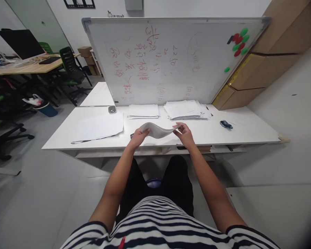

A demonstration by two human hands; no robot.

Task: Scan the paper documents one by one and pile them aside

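Between my hands, above the front of the white desk (202,133), a stack of paper sheets (159,132) bends in a wave. Its left end is gripped by my left hand (140,137), the thumb on top. My right hand (184,134) pinches the right end between thumb and fingers. How many sheets there are I cannot tell. Beyond them lie a neat paper pile (143,111) and a larger, uneven paper pile (184,110). Spread out on the left are more large sheets (101,126). A small dark object, partly hidden, sits by my left hand.
A whiteboard (145,62) with red writing and magnets leans behind the piles. Stacked cardboard boxes (272,69) stand at the right. A dark stapler-like tool (226,125) lies on the desk's right side, and a small grey square object (112,109) at the back left.
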